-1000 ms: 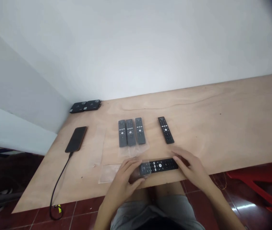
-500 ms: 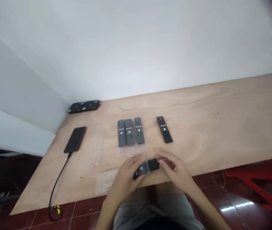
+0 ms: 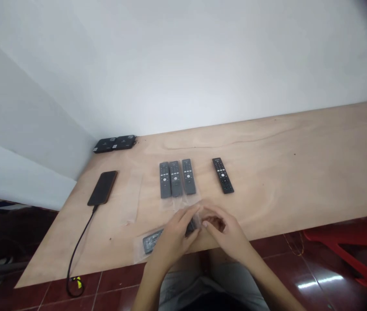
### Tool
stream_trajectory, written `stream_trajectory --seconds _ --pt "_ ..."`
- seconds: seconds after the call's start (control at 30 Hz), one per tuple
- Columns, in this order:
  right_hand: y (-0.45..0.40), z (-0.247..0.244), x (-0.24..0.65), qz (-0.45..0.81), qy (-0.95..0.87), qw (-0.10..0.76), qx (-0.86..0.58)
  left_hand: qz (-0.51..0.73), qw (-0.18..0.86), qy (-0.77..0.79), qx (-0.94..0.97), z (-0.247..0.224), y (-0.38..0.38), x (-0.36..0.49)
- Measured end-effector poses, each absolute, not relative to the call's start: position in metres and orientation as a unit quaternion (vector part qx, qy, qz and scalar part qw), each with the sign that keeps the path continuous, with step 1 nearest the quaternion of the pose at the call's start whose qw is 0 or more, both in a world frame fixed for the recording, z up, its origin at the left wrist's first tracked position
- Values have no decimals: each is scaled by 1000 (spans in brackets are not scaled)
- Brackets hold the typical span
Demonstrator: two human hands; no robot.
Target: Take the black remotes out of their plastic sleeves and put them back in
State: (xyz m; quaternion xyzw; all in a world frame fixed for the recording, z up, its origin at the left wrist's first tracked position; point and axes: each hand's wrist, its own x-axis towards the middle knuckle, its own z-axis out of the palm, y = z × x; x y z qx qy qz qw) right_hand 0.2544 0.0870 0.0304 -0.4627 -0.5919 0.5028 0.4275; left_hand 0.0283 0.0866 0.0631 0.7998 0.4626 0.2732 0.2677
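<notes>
My left hand (image 3: 173, 238) and my right hand (image 3: 225, 231) meet over the front of the plywood table (image 3: 267, 172). Between them they grip a remote control (image 3: 153, 241) in a clear plastic bag. Its grey-looking end pokes out to the left under my left hand, and most of it is hidden by my fingers. My right fingertips pinch the plastic near a dark strip (image 3: 190, 226). Farther back lie several bagged grey remotes, the nearest to my hands being (image 3: 176, 179), and to their right an unbagged black remote (image 3: 223, 175).
A black smartphone (image 3: 102, 188) with a black cable (image 3: 81, 246) lies at the left. A loose clear plastic sheet (image 3: 131, 198) sits beside it. Two flat black devices (image 3: 115, 144) rest in the far corner against the white wall. A red stool (image 3: 342, 246) stands on the tiled floor at right.
My hands have moved closer together. The long black remote, earlier bare across the middle, is now mostly covered by plastic and hands, with its bagged end lying farther left.
</notes>
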Motion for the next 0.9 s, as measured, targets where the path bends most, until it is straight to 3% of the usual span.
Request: stream_trajectory --seconds 0.17,0.43,0.57,0.9 --pt "90 43 248 486 -642 415 -423 290 287 448 795 63 87 33" --pt "92 30 269 511 -604 386 -475 245 241 481 807 57 82 21" --pt "90 24 297 420 -634 377 -529 238 244 476 810 58 80 18" --pt "85 35 350 235 -778 295 -502 241 272 462 809 67 81 27"
